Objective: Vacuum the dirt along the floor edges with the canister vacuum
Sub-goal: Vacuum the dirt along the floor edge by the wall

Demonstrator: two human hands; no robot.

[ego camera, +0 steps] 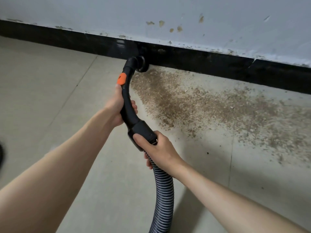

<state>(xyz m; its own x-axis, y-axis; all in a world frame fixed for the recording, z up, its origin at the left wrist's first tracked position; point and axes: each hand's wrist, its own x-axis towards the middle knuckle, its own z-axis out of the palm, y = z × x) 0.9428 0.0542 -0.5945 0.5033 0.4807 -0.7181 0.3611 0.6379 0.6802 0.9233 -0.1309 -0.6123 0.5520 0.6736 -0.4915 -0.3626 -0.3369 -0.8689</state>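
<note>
A black curved vacuum handle (pixel 126 101) with an orange slider (pixel 122 78) points at the floor edge. Its round nozzle mouth (pixel 141 64) sits against the black skirting at the left end of a wide spread of brown dirt (pixel 193 105). My left hand (pixel 116 106) grips the middle of the handle, thumb up near the orange slider. My right hand (pixel 156 147) grips the black cuff where the handle joins the ribbed grey hose (pixel 164 187), which runs down out of the picture. The canister itself is out of sight.
A black skirting board (pixel 202 61) runs along the foot of a stained pale wall (pixel 168 14). The floor is beige tile (pixel 50 91) with thin grout lines. A dark rounded object (pixel 1 153) shows at the far left edge.
</note>
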